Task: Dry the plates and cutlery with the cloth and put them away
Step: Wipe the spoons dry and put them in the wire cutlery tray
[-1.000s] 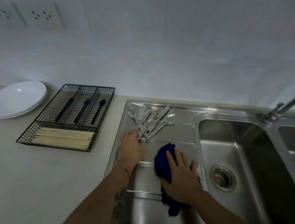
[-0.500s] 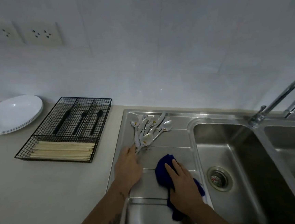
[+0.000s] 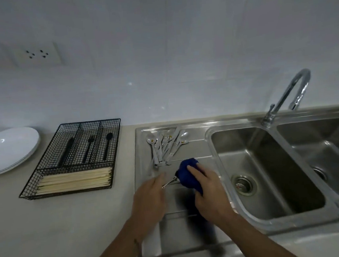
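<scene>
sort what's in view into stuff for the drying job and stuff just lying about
For the job: blue cloth, held utensil, wet cutlery pile, wire organiser, white plates.
Lying about: faucet, sink basins, wall sockets.

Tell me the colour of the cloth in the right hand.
The cloth is dark blue, seen in the head view.

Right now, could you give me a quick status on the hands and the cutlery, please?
Left hand holds one utensil by its handle. Right hand wraps blue cloth round its other end. Remaining cutlery piled on the drainboard. Nothing blocking.
</scene>
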Available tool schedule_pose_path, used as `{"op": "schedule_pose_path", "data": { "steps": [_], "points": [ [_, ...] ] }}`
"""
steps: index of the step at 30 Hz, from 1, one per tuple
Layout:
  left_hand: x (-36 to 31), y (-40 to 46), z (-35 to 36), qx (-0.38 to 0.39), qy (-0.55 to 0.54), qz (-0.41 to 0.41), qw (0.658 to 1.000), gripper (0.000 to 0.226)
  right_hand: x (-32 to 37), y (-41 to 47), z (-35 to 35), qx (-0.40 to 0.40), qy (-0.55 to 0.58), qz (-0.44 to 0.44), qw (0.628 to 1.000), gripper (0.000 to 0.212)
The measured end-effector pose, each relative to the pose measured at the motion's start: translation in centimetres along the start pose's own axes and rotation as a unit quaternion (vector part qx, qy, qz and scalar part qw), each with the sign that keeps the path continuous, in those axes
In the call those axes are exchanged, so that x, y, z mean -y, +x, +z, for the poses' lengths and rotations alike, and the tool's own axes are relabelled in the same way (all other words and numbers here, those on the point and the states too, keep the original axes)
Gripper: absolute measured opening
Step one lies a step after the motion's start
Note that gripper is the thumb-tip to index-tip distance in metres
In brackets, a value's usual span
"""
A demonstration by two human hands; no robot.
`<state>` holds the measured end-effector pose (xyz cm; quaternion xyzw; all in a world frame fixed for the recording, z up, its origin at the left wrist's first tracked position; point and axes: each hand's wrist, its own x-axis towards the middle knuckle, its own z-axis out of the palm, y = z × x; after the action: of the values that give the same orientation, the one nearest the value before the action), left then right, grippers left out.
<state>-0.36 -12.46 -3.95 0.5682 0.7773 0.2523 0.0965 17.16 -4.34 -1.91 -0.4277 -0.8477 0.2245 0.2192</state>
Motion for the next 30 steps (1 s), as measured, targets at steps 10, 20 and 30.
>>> {"op": "schedule_pose_path", "data": {
  "steps": [10, 20, 30],
  "points": [
    [-1.3, -1.3, -2.7, -0.035, -0.002, 0.033, 0.999, 0.069, 2.2, -0.3, -0.4, 0.027, -0.208, -0.035, 0.977, 0.077],
    [-2.1, -1.7, -4.1, -0.053, -0.007, 0.038, 0.998, 0.069, 3.1, -1.0, -1.6, 0.02, -0.239, -0.077, 0.968, 0.078],
    [-2.2, -2.2, -4.6, -0.05, -0.007, 0.055, 0.997, 0.065, 0.6, -0.4, -3.8, -0.13, -0.044, 0.069, 0.988, 0.063]
  ]
}}
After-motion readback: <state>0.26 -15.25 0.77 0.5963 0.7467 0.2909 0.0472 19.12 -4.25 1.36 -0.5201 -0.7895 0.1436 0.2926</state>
